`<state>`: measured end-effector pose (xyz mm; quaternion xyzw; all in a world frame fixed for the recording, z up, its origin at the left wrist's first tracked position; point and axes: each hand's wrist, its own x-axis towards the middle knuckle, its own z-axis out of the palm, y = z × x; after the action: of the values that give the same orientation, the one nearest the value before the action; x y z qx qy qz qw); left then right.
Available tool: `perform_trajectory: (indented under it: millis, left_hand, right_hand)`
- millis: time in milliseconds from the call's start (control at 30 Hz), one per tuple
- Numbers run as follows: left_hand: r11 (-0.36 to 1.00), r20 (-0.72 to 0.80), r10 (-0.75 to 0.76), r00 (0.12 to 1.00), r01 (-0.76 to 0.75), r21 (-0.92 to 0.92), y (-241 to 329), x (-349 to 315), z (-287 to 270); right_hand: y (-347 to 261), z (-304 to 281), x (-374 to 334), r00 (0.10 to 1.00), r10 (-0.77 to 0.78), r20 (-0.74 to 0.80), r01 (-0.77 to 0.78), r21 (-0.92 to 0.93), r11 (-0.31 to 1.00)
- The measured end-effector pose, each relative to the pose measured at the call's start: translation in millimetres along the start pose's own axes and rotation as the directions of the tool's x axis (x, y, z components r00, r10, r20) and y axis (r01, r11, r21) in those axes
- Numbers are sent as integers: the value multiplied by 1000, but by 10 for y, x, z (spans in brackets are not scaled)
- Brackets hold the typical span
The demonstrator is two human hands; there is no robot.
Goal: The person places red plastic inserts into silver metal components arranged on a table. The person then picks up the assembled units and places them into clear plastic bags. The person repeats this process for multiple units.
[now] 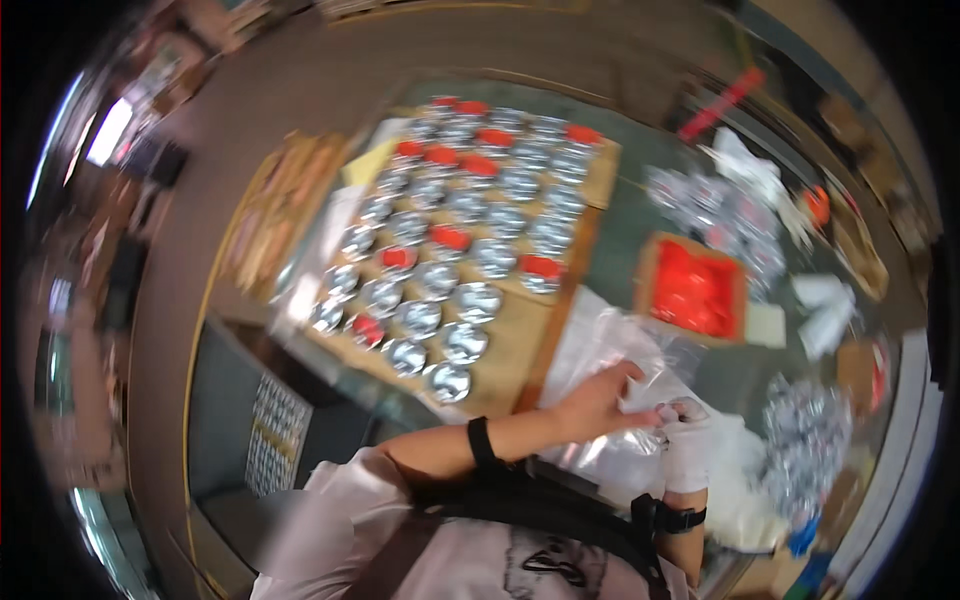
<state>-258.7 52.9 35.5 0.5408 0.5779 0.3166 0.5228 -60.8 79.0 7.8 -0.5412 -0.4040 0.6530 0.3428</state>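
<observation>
My bare left hand point(598, 403) reaches to the right over a clear plastic sheet or bag point(603, 345), thumb and fingers apart. Its lower fingertips meet my right hand point(686, 425), which wears a white glove that leaves some fingertips bare. The right fingers are curled together; what they hold, if anything, is blurred. Left of my hands, several round silver metal pieces point(420, 318) stand in rows on a cardboard sheet point(505, 345). Some carry red covers point(541, 267).
An open carton point(648, 290) of red pieces point(695, 290) sits beyond my hands. Heaps of clear-wrapped silver pieces point(805, 430) lie at the right, near a white bag point(750, 490). White gloves point(750, 165) lie farther back. A dark bin point(225, 400) stands at the left.
</observation>
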Motion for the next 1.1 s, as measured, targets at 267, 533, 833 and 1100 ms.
perform_trajectory:
  millis: [267,533,833,1100]
  left_hand:
    - [792,-605,-398,690,-75,-606,-797,-2055,-1271]
    - [945,-961,-259,-93,-232,-232,-1310,-4085,-2377]
    - [919,-866,254,431,171,355,-1084,-2833,-2906]
    - [967,-230,253,940,-240,83,-1292,-626,-875]
  right_hand:
    - [-187,1960,-252,681,112,723,-149,-13,989]
    - [952,4365,-82,616,-40,787,784,-607,132]
    - [294,3727,-237,675,59,735,463,-484,742]
    - [-69,2166,-832,937,-334,106,346,-124,930]
